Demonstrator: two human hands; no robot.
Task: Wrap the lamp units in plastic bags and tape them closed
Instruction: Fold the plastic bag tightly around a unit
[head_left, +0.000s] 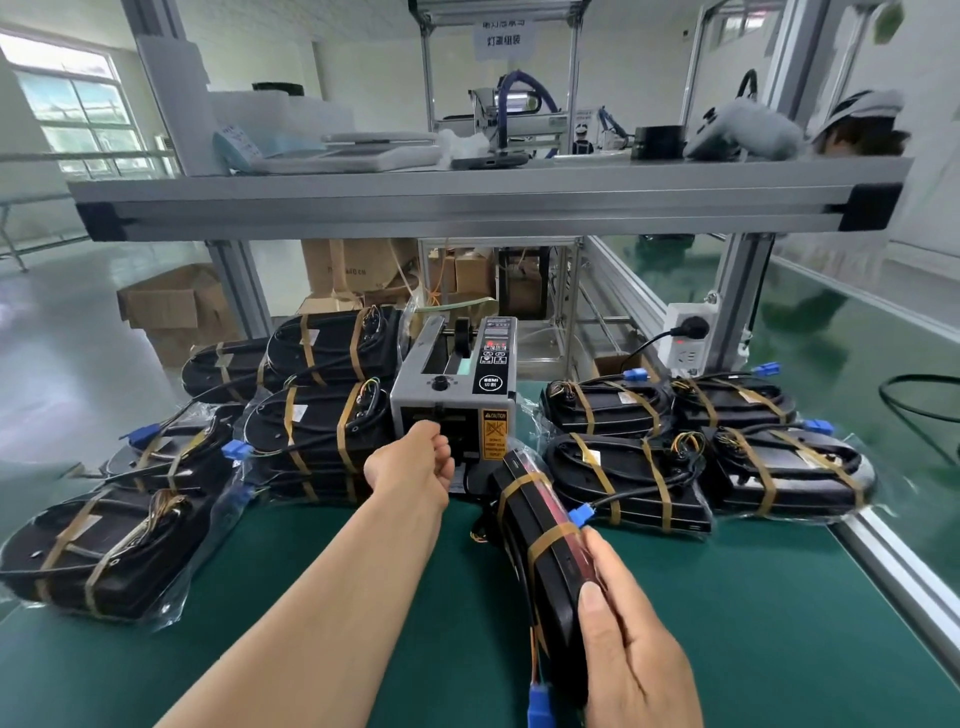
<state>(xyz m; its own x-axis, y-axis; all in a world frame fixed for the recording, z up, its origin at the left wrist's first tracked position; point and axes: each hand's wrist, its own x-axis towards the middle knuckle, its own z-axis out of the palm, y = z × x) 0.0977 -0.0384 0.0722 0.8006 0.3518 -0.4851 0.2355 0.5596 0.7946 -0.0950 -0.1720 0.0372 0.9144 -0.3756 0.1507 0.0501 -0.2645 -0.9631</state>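
Note:
My right hand (631, 649) grips a black lamp unit (540, 540) in a clear plastic bag, held on edge over the green mat, with two tan tape bands around it and a blue connector (540, 704) hanging near my wrist. My left hand (415, 457) reaches forward to the outlet slot of the grey tape dispenser (457, 384), fingers curled at the slot. Whether it pinches a piece of tape I cannot tell.
Bagged, taped lamp units lie stacked to the left (317, 415) and front left (88, 556), and others to the right (675, 467). A metal shelf (467, 202) spans overhead. A socket box (688, 338) hangs on the right post. The table's metal edge (893, 566) runs along the right.

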